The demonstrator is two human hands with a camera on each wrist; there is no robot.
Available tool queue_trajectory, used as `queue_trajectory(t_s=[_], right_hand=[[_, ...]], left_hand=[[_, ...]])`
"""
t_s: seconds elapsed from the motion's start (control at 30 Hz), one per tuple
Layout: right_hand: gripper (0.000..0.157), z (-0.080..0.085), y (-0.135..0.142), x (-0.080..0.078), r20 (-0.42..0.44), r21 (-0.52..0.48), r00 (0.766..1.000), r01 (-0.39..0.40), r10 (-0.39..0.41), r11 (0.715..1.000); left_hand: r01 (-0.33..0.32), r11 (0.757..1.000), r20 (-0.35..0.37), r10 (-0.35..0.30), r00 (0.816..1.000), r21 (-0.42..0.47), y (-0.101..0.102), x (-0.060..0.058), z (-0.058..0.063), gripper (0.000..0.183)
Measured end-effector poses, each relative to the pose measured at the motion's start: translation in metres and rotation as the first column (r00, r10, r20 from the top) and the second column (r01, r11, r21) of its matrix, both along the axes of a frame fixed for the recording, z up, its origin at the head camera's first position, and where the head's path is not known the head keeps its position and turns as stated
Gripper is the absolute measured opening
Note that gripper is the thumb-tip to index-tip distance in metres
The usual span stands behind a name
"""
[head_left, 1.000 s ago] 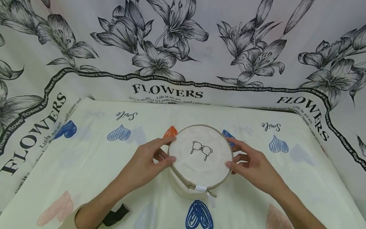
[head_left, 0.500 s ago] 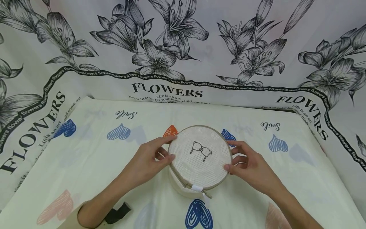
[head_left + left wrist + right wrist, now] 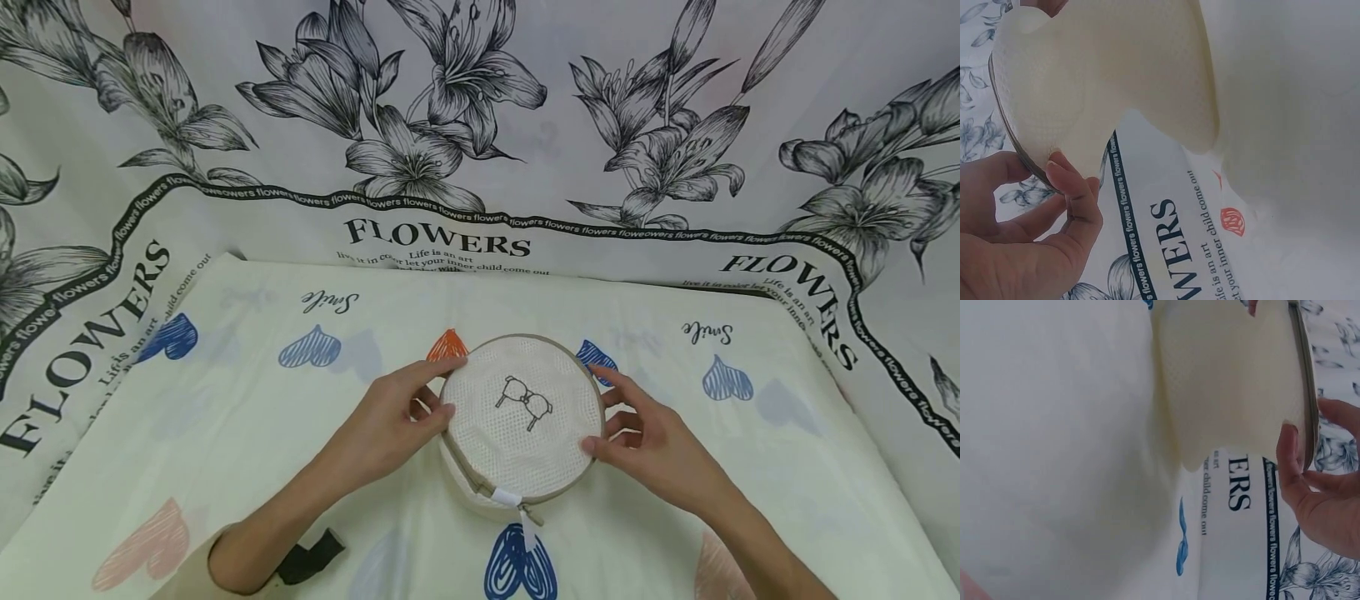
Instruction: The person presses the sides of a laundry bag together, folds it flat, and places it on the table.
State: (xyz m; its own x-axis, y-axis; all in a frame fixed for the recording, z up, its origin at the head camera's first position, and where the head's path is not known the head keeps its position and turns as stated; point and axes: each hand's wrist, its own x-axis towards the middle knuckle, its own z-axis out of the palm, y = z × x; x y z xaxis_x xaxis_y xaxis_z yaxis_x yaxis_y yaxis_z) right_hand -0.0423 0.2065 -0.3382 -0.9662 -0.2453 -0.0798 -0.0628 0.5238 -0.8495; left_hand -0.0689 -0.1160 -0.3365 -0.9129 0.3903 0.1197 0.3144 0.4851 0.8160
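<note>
While both hands are on it, the round white mesh bag [image 3: 480, 442] sits mid-table, close to the person. Clock below = lid face in head view, 12 pointing away from the person.

Left hand [image 3: 393, 417]: narrow grip, thumb and fingertips on the bag's edge between 9 and 10. Right hand [image 3: 658, 448]: same kind of grip, between 2 and 4. Both wrist views show fingers either side of the taupe rim [image 3: 1310, 394]. How hard they squeeze, can't tell.

Lid faces up with a black glasses drawing [image 3: 525, 400] near centre. White tab [image 3: 507, 497] on the rim at 6, zip pull [image 3: 534, 517] just beside it, white strip [image 3: 528, 533] hanging below. Side wall shows from 7 to 9, under the lid. Whether the base sits flat on the table [image 3: 637, 550], can't tell.

Table cover is pale, printed with hearts: orange heart [image 3: 447, 345] at 11 near the rim, blue heart [image 3: 596, 358] at 1, dark blue heart [image 3: 519, 562] at 6. "Smile" prints [image 3: 330, 302] further out at 10 and 2.

Flower-print cloth [image 3: 555, 167] fills 12, black text band running across it. Black piece [image 3: 311, 557] at 8, beside the left sleeve [image 3: 198, 571]; can't tell what it is.
</note>
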Motion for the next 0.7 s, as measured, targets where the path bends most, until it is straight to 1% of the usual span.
queue_trajectory(t_s=[0.1,0.17,0.37,0.43,0.5,0.63,0.7], right_hand=[[0.080,0.001,0.001,0.000,-0.008,0.011,1.000,-0.014,0.014,1.000],[0.080,0.000,0.001,-0.001,0.003,0.020,1.000,-0.008,0.008,1.000],[0.079,-0.005,-0.001,0.000,-0.001,0.049,1.000,0.000,0.000,0.999],[0.079,-0.006,-0.001,0.000,-0.010,0.055,1.000,-0.005,0.005,0.998],[0.080,-0.008,-0.001,0.001,-0.028,0.069,1.000,-0.012,0.014,0.998],[0.083,-0.012,0.000,0.003,-0.061,0.095,0.998,-0.028,0.034,0.995],[0.085,-0.013,0.001,0.003,-0.080,0.080,0.995,-0.050,0.056,0.996]], left_hand=[[-0.003,1.000,0.016,0.003,1.000,0.000,0.000,0.000,-0.001,0.055],[-0.010,1.000,0.021,0.010,1.000,-0.002,0.000,0.000,-0.001,0.055],[-0.017,1.000,-0.031,0.017,0.999,-0.008,0.000,0.005,-0.005,0.052],[-0.008,1.000,-0.032,0.007,0.999,-0.011,0.000,0.008,-0.005,0.053],[0.011,0.999,-0.013,-0.011,1.000,-0.030,0.000,0.010,-0.004,0.060],[0.040,0.993,0.031,-0.037,0.999,-0.110,0.003,0.012,-0.003,0.079],[0.044,0.988,0.034,-0.039,0.999,-0.149,0.004,0.012,-0.004,0.084]])
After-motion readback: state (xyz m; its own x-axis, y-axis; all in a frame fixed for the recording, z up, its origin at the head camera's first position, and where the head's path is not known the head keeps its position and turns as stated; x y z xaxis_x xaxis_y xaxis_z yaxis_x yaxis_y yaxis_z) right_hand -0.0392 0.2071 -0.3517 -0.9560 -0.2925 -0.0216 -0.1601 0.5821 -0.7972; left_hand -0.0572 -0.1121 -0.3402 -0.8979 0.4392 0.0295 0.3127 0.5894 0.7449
